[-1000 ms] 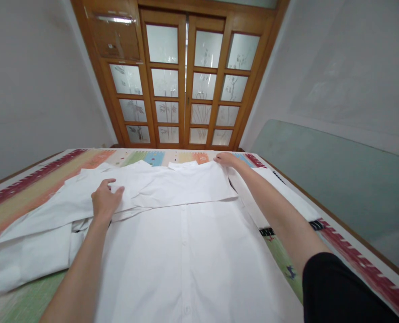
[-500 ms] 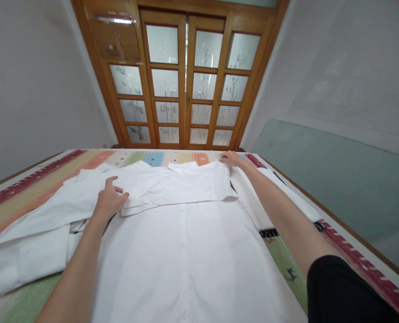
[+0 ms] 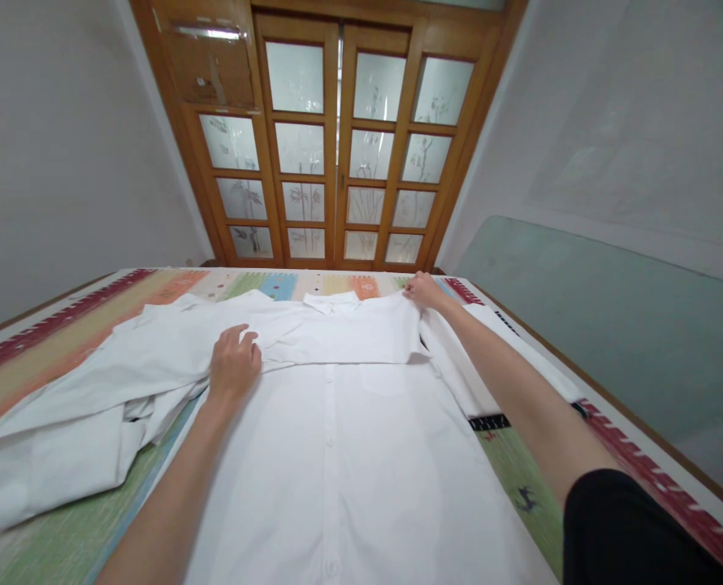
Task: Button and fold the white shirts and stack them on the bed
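Observation:
A white button-up shirt lies front up, collar at the far end, with a band of its white cloth, apparently a sleeve, folded across the chest. My left hand rests on the left end of this band, its fingers loosely bent and a little apart. At the shirt's far right shoulder, my right hand pinches the edge of the cloth between thumb and fingers. More white cloth spreads out to the left, rumpled near my left wrist. What lies under my left palm is hidden.
A patterned, striped cover lies beneath the clothes. On the right, under my forearm, is a white cloth with black trim. A pale green panel stands along the right wall. Wooden glazed doors are at the back.
My left hand has moved right, onto the band's left end, and the cloth beside it has shifted. My right hand stays at the shoulder, having moved slightly right.

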Available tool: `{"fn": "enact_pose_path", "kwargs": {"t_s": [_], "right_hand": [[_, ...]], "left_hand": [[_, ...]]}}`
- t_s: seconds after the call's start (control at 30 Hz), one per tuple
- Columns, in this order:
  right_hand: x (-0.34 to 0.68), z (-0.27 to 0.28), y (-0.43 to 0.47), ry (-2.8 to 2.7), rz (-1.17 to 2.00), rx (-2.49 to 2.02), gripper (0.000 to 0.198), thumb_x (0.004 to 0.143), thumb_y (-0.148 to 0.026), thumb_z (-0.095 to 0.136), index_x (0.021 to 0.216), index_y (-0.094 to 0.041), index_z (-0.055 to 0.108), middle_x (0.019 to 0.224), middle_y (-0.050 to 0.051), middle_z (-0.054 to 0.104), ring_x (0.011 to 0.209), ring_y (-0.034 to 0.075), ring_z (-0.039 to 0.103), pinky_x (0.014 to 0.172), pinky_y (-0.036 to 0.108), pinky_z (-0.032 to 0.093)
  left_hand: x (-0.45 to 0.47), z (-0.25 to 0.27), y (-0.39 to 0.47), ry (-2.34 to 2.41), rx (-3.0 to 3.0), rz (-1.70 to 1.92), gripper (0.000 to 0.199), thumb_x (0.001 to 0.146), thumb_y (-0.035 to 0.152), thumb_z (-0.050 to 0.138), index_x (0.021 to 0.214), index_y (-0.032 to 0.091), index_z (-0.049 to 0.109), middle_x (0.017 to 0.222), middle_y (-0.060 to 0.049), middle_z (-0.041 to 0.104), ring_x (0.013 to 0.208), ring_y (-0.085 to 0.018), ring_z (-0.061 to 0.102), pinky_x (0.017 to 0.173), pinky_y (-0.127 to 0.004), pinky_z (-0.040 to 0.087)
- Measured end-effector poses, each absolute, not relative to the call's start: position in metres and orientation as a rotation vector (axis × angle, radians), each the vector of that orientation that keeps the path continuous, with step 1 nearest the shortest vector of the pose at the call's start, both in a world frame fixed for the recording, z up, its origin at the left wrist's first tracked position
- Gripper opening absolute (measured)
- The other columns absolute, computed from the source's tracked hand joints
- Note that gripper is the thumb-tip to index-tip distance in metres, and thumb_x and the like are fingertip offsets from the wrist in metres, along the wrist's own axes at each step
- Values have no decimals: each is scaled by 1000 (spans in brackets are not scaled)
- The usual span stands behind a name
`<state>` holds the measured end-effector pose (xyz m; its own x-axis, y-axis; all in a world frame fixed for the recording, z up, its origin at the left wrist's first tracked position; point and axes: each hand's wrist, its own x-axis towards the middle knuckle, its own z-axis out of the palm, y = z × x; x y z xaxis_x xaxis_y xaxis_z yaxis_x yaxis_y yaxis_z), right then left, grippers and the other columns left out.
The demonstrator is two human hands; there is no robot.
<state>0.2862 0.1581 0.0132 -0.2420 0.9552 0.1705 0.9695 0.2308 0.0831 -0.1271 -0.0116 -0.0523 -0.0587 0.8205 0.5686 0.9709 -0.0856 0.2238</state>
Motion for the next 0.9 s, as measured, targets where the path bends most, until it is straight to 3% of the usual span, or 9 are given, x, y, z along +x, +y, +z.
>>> {"fn": "enact_pose_path", "kwargs": {"t_s": [0.23,0.4,0.5,0.63,0.9], "right_hand": [[271,11,115,-2525,-382,-1534,35,85,-24,56,118,-15,62,127,15,52,116,30,43,101,41,31],[272,-1,61,-2746,-233,-1209,55,73,-33,64,126,-18,58,134,13,50,120,32,41,101,44,30],[270,-14,27,-2861,-251,-1081,60,70,-30,65,128,-19,56,140,13,46,128,33,36,104,44,28],[260,-29,1,-2813,-503,-1286,55,75,-13,57,131,-15,54,146,17,40,132,35,30,104,46,28],[259,-23,-4,-2442,-714,-1850,35,88,-7,41,118,-14,56,119,17,57,101,27,51,73,32,44]], "left_hand": [[-101,-80,-12,-2032,-2230,-470,43,90,31,40,127,18,57,141,-13,53,137,-29,39,114,-50,25],[-103,-82,-12,-2078,-2283,-447,53,94,37,33,139,12,46,146,-16,46,141,-29,32,115,-50,21],[-103,-79,-13,-2106,-2284,-476,57,93,39,34,141,9,41,145,-18,46,141,-30,32,115,-50,20],[-103,-81,-12,-2106,-2271,-498,55,93,39,35,140,10,43,144,-18,48,141,-30,33,115,-49,20],[-107,-88,-9,-2020,-2249,-452,52,93,36,35,136,8,47,142,-19,50,138,-31,38,114,-51,27]]}}
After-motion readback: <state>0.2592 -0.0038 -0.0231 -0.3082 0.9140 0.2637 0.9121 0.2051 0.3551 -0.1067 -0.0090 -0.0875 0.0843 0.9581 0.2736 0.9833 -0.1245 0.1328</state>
